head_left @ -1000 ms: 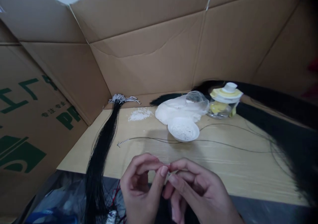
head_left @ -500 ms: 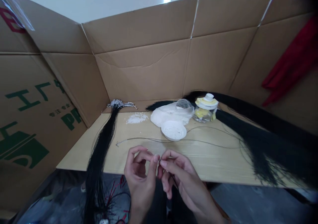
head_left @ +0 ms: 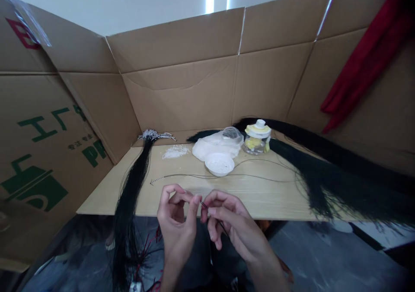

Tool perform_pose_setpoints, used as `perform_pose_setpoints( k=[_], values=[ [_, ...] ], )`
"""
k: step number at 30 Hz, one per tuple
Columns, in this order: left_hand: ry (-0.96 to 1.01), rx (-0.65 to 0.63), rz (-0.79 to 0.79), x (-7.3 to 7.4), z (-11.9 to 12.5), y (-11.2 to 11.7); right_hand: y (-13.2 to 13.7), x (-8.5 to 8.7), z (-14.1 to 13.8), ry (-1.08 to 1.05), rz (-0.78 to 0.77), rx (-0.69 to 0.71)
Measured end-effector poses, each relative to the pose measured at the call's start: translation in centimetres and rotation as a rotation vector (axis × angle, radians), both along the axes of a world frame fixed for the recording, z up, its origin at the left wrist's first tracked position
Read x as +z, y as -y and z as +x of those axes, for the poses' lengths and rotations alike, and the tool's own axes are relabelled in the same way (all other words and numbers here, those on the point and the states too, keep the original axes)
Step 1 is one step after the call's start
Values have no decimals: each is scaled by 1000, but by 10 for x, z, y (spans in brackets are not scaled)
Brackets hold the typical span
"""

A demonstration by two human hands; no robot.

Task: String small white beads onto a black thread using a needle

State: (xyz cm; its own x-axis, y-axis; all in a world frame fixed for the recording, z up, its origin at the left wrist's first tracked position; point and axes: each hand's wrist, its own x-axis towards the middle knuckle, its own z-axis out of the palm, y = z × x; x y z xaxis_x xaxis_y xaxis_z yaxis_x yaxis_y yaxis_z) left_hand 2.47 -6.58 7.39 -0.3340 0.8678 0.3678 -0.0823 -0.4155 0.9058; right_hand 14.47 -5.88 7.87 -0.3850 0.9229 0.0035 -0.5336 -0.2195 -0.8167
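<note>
My left hand (head_left: 177, 216) and my right hand (head_left: 227, 220) meet just in front of the table's near edge, fingertips pinched together. Between them runs a thin black thread (head_left: 212, 216), held by the right thumb and forefinger; what the left fingers pinch is too small to name. On the wooden table (head_left: 275, 197) beyond lies a single black cord with a beaded tip (head_left: 155, 180). A small white bowl of beads (head_left: 219, 163) stands behind it.
A bundle of beaded black cords (head_left: 132, 205) hangs over the table's left edge. A large black thread bundle (head_left: 330, 179) lies at the right. A bead pile (head_left: 175, 151), plastic bag (head_left: 217, 143) and yellow-lidded jar (head_left: 257, 137) sit at the back. Cardboard walls (head_left: 181, 93) enclose the table.
The view has tilted up and pulled back, showing more wall and red cloth. My hands stay pinched together and have dropped a little below the table edge.
</note>
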Motion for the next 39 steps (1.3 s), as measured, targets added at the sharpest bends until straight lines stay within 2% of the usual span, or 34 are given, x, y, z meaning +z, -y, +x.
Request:
perform_pose_setpoints(
  k=[9, 14, 20, 25, 33, 39],
  values=[
    [20, -25, 8, 1, -7, 8, 4, -2, -10, 45, 26, 23],
    [-12, 23, 26, 0, -9, 13, 5, -2, -15, 70, 42, 19],
    [-102, 148, 45, -10, -13, 18, 8, -3, -21, 79, 37, 8],
    [-140, 124, 62, -19, -23, 11, 6, -4, -27, 104, 30, -12],
    [87, 187, 9, -26, -22, -5, -8, -11, -38, 172, -9, 11],
    [155, 126, -10, -39, -34, -13, -19, -17, -52, 226, 0, 7]
  ],
)
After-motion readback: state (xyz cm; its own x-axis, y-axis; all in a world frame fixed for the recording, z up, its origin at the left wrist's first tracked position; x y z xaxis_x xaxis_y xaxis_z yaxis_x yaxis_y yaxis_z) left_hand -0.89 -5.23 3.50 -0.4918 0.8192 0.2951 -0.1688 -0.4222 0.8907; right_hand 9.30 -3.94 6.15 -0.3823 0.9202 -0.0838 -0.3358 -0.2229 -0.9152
